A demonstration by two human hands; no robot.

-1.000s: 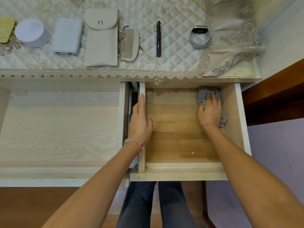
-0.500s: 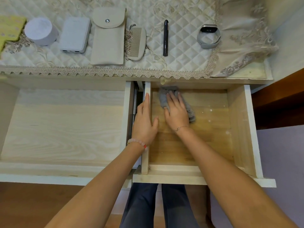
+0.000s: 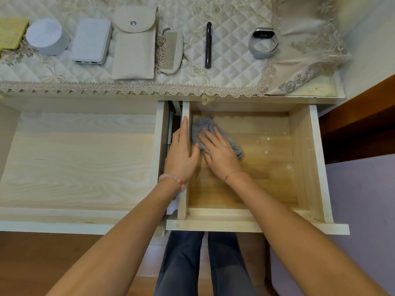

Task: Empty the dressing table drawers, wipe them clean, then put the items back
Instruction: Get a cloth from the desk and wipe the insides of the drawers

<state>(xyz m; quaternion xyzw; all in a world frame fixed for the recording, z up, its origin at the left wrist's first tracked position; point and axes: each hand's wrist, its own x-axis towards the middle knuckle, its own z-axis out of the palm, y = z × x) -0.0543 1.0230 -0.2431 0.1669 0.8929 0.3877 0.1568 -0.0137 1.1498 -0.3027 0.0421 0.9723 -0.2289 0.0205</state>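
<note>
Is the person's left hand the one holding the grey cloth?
No, the right hand presses the grey cloth onto the floor of the drawer, while the left hand rests flat on its left wall.

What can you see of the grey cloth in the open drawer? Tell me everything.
The grey cloth is a small piece of soft-looking fabric, bunched and creased rather than folded. It lies on the wooden floor of the right drawer, near its back left corner and close to the left wall. The right hand lies flat on it with fingers spread, pressing it down and hiding its middle. Wrinkled edges show beyond the fingertips and to the hand's right.
</note>
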